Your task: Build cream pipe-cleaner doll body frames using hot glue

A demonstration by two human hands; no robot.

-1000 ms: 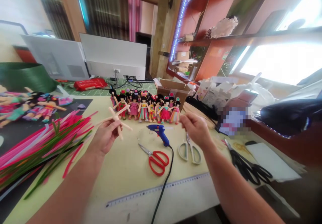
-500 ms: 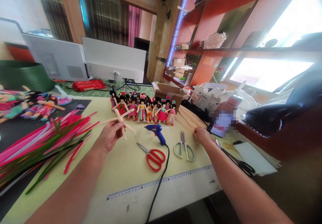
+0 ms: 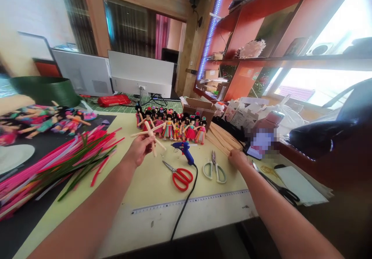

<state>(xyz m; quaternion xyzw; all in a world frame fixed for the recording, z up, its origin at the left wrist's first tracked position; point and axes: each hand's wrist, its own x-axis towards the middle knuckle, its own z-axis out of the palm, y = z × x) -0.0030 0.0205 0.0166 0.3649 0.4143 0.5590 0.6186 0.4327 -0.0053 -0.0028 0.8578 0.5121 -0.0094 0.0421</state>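
Observation:
My left hand is closed on a cream doll body made of chenille stems, with thin limbs sticking out in several directions. My right hand reaches to the right, its fingers closed at the near end of a bundle of cream chenille stems lying on the table; the fingertips are partly hidden. Between the hands lie a blue glue gun with a black cord, red-handled scissors and pale-handled scissors. Finished dolls in bright dresses stand behind them.
Pink, red and green chenille stems are heaped at left, beside more dolls and a white plate. A ruler lies near the front edge. Black scissors, a phone and a cardboard box are at right.
The view has turned slightly left, so most things sit further right in the picture. My left hand still holds the doll body, and my right hand stays at the cream stems.

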